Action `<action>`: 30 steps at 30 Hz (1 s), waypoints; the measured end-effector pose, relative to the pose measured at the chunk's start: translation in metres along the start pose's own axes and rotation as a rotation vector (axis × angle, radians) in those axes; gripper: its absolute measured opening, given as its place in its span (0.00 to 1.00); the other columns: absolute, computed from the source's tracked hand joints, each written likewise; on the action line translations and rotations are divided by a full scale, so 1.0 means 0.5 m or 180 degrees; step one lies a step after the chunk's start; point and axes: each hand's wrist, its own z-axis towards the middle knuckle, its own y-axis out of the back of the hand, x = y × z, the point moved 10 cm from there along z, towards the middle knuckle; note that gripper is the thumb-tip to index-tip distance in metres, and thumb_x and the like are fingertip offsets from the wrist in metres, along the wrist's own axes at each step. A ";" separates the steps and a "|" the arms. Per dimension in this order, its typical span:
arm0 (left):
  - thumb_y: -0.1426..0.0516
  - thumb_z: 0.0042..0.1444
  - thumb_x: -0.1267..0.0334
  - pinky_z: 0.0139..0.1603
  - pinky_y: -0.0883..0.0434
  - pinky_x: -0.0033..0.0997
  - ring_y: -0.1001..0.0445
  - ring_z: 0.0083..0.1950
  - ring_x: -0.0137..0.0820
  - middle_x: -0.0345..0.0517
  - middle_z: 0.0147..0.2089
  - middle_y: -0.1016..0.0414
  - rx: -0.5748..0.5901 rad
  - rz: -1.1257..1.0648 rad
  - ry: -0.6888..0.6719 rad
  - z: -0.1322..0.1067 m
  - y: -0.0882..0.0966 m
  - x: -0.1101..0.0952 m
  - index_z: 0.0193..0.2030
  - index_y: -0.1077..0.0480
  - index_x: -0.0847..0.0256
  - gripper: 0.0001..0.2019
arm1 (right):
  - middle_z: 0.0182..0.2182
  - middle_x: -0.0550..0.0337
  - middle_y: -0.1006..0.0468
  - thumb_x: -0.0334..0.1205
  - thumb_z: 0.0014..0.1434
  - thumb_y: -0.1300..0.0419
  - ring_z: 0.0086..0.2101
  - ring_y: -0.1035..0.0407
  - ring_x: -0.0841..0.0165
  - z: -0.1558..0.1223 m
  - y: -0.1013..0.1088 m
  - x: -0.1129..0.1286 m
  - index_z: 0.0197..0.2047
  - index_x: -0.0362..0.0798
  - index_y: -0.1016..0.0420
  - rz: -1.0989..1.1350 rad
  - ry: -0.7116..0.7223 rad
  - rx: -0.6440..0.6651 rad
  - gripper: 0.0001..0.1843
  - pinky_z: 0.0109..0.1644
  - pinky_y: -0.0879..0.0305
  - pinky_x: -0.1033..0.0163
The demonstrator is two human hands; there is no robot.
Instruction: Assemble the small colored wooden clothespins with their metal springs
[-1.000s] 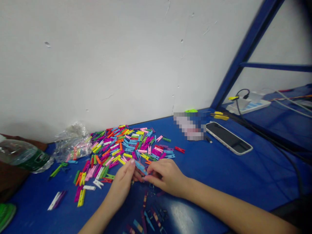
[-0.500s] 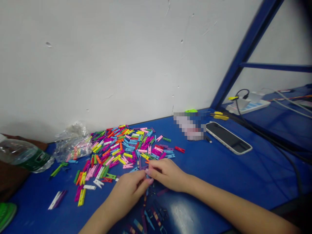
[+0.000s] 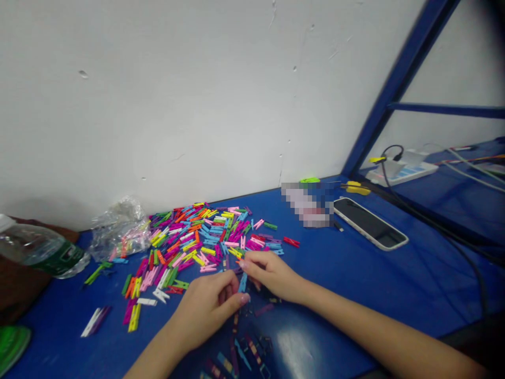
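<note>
A small light-blue clothespin [image 3: 243,283] is upright between my two hands, above the blue table. My right hand [image 3: 272,276] pinches its upper end between thumb and fingertips. At its lower end is my left hand [image 3: 211,302], fingers curled and thumb stretched alongside; the exact contact is partly hidden. A purple piece shows between the fingertips, too small to make out. Just beyond my hands lies a spread pile of colourful clothespins [image 3: 209,231]. Nearer to me are darker clothespin pieces [image 3: 252,350] and small metal bits, some blurred.
On the left are a clear plastic bag [image 3: 120,231], a water bottle [image 3: 43,250] and a green object [image 3: 13,345]. A white and a purple clothespin [image 3: 96,321] lie apart. To the right are a phone [image 3: 371,223], black cables [image 3: 430,218] and a power strip [image 3: 406,173].
My fingertips have moved apart, and the light-blue clothespin between them now shows clearly. My right hand has shifted slightly up and left. The pile looks the same.
</note>
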 end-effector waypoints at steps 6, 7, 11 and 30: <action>0.54 0.54 0.52 0.24 0.47 0.23 0.35 0.24 0.27 0.35 0.22 0.34 -0.0263 0.0403 0.0181 0.001 0.016 0.008 0.24 0.41 0.60 0.15 | 0.13 0.67 0.40 0.51 0.58 0.57 0.17 0.44 0.76 0.003 0.036 -0.002 0.18 0.46 0.44 0.0153 -0.0002 -0.0536 0.23 0.23 0.47 0.70; 0.55 0.55 0.53 0.24 0.46 0.23 0.34 0.25 0.27 0.36 0.23 0.34 -0.0286 0.0430 0.0201 0.001 0.017 0.008 0.24 0.41 0.59 0.15 | 0.12 0.67 0.40 0.51 0.58 0.57 0.17 0.44 0.76 0.003 0.036 -0.003 0.18 0.46 0.44 0.0152 -0.0001 -0.0535 0.23 0.23 0.47 0.70; 0.60 0.58 0.57 0.26 0.43 0.24 0.32 0.28 0.29 0.38 0.24 0.31 -0.0352 0.0448 0.0263 0.001 0.024 0.011 0.25 0.40 0.59 0.16 | 0.13 0.67 0.39 0.49 0.59 0.58 0.17 0.44 0.76 -0.001 0.028 0.003 0.19 0.45 0.42 -0.0033 0.0080 -0.0380 0.22 0.23 0.47 0.71; 0.56 0.55 0.53 0.27 0.37 0.29 0.30 0.27 0.34 0.43 0.25 0.29 -0.1353 0.1646 -0.0076 -0.020 0.071 0.001 0.34 0.38 0.61 0.14 | 0.22 0.60 0.29 0.42 0.60 0.56 0.24 0.38 0.72 -0.043 0.003 0.108 0.28 0.45 0.32 -0.2834 0.1781 -0.0438 0.16 0.29 0.50 0.66</action>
